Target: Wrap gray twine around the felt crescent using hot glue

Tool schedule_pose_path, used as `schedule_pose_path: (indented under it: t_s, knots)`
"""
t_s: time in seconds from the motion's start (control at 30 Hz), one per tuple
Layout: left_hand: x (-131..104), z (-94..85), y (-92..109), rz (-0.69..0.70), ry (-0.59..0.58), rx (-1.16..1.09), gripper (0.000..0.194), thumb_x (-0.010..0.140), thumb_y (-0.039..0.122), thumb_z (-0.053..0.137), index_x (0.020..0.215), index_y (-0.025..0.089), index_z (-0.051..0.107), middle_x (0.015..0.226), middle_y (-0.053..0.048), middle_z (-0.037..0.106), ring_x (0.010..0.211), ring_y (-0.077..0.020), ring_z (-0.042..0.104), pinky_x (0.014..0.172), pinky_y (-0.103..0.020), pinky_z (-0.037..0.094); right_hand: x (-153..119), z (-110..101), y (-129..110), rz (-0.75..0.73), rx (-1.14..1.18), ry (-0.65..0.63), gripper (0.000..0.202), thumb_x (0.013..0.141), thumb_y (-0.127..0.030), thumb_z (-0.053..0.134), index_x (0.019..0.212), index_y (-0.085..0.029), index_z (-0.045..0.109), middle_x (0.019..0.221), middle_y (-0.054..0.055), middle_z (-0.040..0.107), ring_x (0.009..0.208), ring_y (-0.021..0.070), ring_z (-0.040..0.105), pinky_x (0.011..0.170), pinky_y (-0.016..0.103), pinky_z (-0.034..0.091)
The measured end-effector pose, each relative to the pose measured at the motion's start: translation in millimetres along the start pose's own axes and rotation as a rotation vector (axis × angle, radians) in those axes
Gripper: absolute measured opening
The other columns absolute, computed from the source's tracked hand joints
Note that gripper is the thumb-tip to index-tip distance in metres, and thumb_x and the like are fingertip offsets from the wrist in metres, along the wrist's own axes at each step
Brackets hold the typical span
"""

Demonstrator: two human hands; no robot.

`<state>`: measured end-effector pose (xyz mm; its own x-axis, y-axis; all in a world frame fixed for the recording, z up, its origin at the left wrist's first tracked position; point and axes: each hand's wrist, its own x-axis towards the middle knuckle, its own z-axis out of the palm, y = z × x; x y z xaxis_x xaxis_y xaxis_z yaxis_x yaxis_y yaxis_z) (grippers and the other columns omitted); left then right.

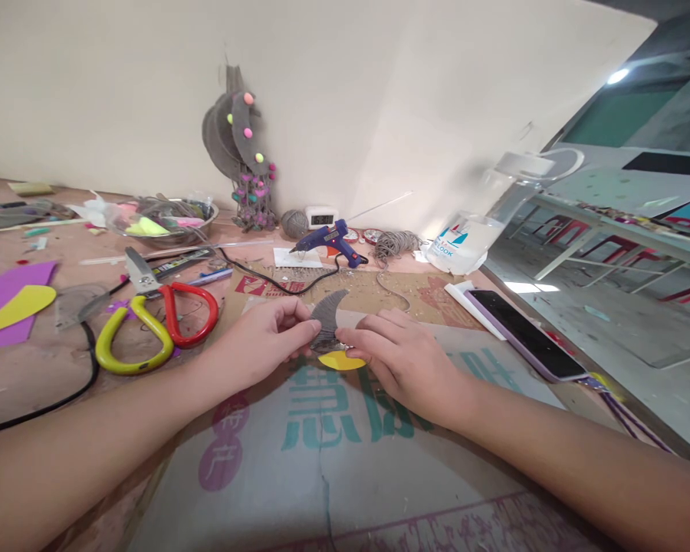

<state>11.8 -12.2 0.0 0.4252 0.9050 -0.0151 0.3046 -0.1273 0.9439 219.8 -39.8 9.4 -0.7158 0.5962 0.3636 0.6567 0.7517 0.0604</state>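
Between my two hands is a grey crescent-shaped piece [326, 316] that looks wrapped in yarn, its pointed tip up and to the right. My left hand [284, 331] pinches its left edge between thumb and fingers. My right hand [399, 354] closes on its lower right side, fingertips pressed near a small shiny patch. Just below the crescent a yellow piece [342, 360] shows, partly under my right fingers; whether it is joined to the grey piece I cannot tell. Both hands are over a printed plastic-covered board [322, 475].
Scissors [192, 314] with one yellow and one red handle lie left. A blue glue gun [327, 241] with a black cord stands behind my hands. A phone [523, 333] and a clear jug [471, 222] are right. Grey yarn [399, 244], a bowl [207, 211] and a decorated hanging [244, 146] are behind.
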Motion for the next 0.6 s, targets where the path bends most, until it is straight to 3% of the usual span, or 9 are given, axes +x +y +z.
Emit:
schedule_pose_path:
  t_s: [0.17, 0.37, 0.6]
  knots:
    - [-0.3, -0.2, -0.3, 0.000, -0.004, 0.009, 0.024, 0.079, 0.041, 0.050, 0.071, 0.018, 0.051, 0.059, 0.003, 0.056, 0.052, -0.0102, 0.047, 0.050, -0.021, 0.036, -0.6, 0.5, 0.6, -0.009, 0.009, 0.005, 0.025, 0.089, -0.015, 0.036, 0.104, -0.016, 0.055, 0.079, 0.005, 0.056, 0.073, 0.0159, 0.045, 0.064, 0.027, 0.034]
    - [-0.7, 0.1, 0.7, -0.011, -0.005, -0.018, 0.024, 0.078, 0.041, 0.050, 0.071, 0.019, 0.050, 0.058, 0.003, 0.056, 0.052, -0.0109, 0.048, 0.050, -0.021, 0.037, -1.7, 2.0, 1.2, 0.027, 0.062, 0.105, 0.022, 0.089, -0.022, 0.042, 0.107, -0.016, 0.053, 0.082, 0.005, 0.055, 0.075, 0.0158, 0.045, 0.068, 0.028, 0.036]
    - [-0.4, -0.1, 0.4, -0.009, -0.002, -0.007, 0.023, 0.079, 0.040, 0.050, 0.071, 0.018, 0.050, 0.058, 0.004, 0.055, 0.052, -0.0097, 0.047, 0.050, -0.021, 0.036, -1.0, 1.2, -0.3, 0.011, 0.019, 0.059, 0.022, 0.090, -0.021, 0.041, 0.105, -0.015, 0.055, 0.081, 0.005, 0.056, 0.075, 0.0159, 0.046, 0.067, 0.027, 0.035]
